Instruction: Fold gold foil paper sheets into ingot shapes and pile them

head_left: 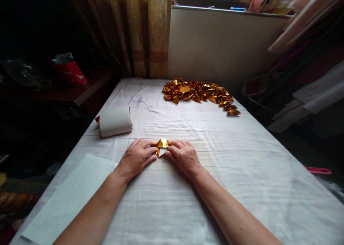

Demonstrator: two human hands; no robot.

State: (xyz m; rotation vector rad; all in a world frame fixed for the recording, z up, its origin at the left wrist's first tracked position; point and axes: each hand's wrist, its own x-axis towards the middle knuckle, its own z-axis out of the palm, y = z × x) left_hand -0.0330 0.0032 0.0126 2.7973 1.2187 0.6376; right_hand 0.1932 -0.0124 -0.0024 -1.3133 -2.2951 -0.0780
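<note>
Between my two hands is a small piece of gold foil paper [162,143], partly folded, with a bit of its white back showing. My left hand [137,158] pinches its left side, thumb toward me and fingers behind. On the other side my right hand [185,156] grips the right edge in the same way. Both hands rest low over the white cloth. Left of them lies a curled stack of paper [115,121], white outside with gold foil at its edges. A pile of folded gold foil pieces [199,91] sits at the far end.
A white cloth covers the table [242,180]. A lined paper sheet [72,198] lies under my left forearm. At the left stands a dark side table with a red container [70,73]. Behind are a gold curtain [137,30] and a wall; clothes hang at the right.
</note>
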